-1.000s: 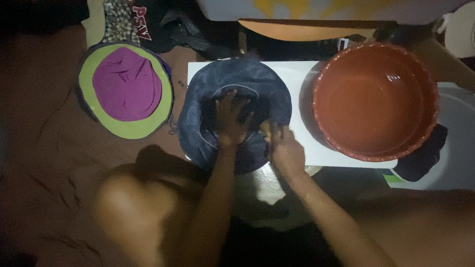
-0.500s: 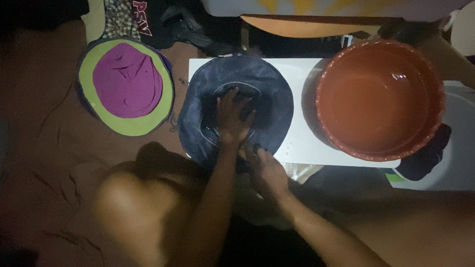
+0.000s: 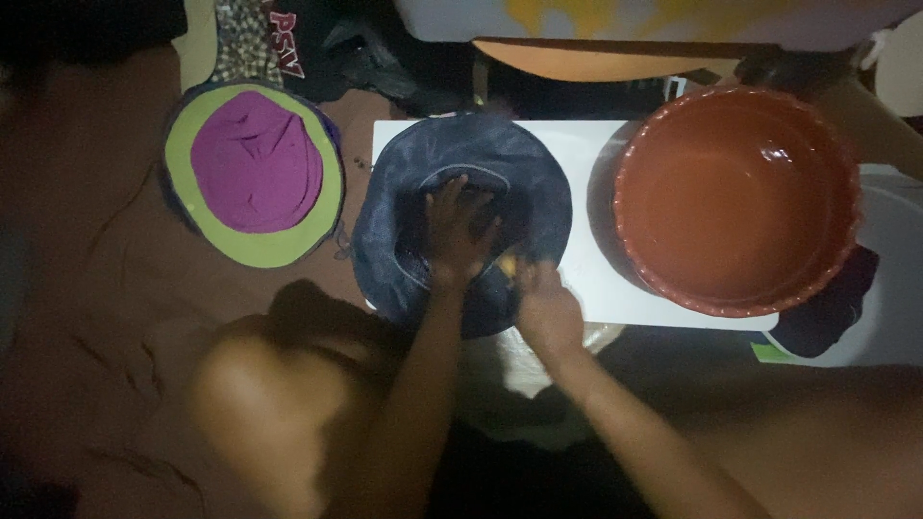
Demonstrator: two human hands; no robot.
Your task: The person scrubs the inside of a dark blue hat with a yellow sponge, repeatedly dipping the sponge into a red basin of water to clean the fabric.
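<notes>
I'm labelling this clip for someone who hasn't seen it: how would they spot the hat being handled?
Find the white board at centre, with a big terracotta bowl on its right. On its left end lies the dark blue denim hat, left hand pressed into its crown. Unlike the purple-and-green hat on the floor, it is plain dark blue.
</notes>
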